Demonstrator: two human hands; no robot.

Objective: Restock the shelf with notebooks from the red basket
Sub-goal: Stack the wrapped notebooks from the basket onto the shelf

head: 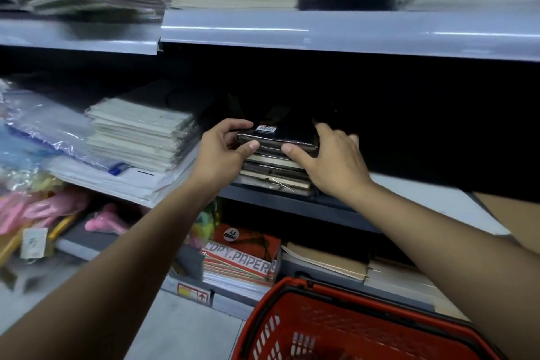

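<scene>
Both hands (225, 152) (336, 161) grip black notebook (287, 133) atop stack (276, 172).

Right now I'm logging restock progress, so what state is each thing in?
Left hand: grips the top notebook's left end.
Right hand: grips its right end.
Top notebook: flat on the stack, held.
Notebook stack: on the middle shelf.
Red basket: below, contents unclear.

"COPY.PAPER" and a round "A4" sticker stand on the red paper pack (242, 254).
</scene>
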